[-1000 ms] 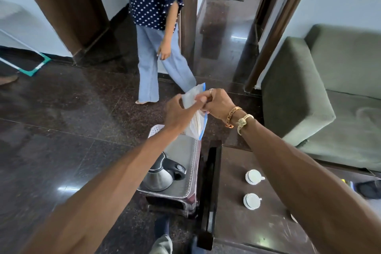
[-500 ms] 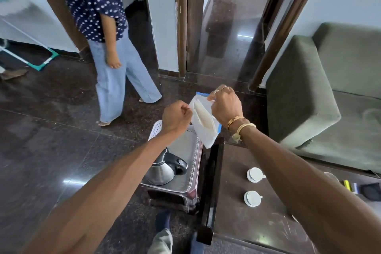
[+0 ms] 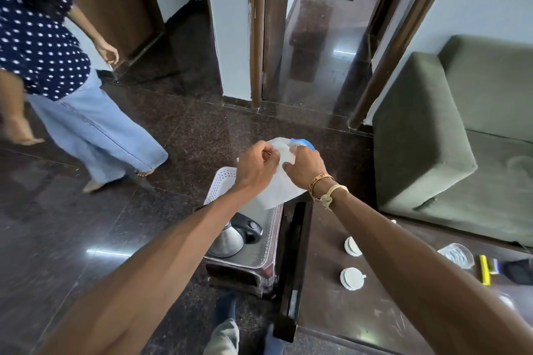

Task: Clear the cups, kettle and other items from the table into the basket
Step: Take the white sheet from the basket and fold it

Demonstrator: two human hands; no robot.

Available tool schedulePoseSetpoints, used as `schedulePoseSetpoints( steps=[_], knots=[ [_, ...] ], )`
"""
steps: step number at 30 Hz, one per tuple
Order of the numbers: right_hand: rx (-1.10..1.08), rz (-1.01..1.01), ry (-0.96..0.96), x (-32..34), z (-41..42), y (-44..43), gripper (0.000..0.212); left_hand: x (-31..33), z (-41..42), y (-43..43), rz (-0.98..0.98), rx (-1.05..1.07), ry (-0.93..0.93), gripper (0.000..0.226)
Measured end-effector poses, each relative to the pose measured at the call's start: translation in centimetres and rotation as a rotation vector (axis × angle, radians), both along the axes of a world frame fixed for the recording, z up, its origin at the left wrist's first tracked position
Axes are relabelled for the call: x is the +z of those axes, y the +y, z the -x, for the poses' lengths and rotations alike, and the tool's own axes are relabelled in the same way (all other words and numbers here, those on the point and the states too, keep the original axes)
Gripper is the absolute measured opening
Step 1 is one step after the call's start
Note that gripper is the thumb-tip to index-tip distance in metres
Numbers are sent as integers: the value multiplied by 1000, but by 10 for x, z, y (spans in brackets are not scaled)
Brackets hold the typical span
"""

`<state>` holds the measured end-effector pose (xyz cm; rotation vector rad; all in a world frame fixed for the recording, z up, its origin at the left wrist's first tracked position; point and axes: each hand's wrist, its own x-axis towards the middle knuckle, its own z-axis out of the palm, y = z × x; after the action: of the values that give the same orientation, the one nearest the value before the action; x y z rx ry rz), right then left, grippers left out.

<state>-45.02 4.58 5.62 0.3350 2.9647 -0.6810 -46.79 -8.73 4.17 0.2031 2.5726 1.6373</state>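
Left hand (image 3: 256,166) and right hand (image 3: 305,167) pinch a white pouch (image 3: 281,192) (blue top edge) above the basket (image 3: 221,183).

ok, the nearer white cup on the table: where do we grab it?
Likely the small handle of the nearer cup, which points to the person's right: come from above and the right. The cup stands free on the table, so a pinch across its round rim from above would also work.

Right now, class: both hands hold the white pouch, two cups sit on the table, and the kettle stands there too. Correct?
No: the head view shows the kettle off the table, in the metal tray beside it. The pouch and cups are as stated.
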Motion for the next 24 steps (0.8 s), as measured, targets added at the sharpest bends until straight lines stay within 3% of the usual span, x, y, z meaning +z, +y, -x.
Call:
schedulePoseSetpoints(
  steps=[3, 7, 10, 15, 19, 24],
  knots=[
    [-5, -7, -2, -2, 4, -2, 41, -1, -1, -3, 10, -37, -3, 7],
    [46, -50, 21, -5, 5, -5, 60, -1, 1, -10, 65, -38, 43, 6],
    [98, -128, 78, -9, 5, -4, 47, -1, 5, -15, 117, -39, 62, 6],
    [416, -355, 136, -7, -2, 3, 28, 3, 15, -22, 251, -59, 88, 7],
    [693, -482, 100, -2, -7, 9, 41, 6, 24, -24, 322, -77, 40, 8],
    [1064, -782, 93, -12, -13, 12, 36, 15, 32, -23, 373, -103, -3, 12]
  ],
)
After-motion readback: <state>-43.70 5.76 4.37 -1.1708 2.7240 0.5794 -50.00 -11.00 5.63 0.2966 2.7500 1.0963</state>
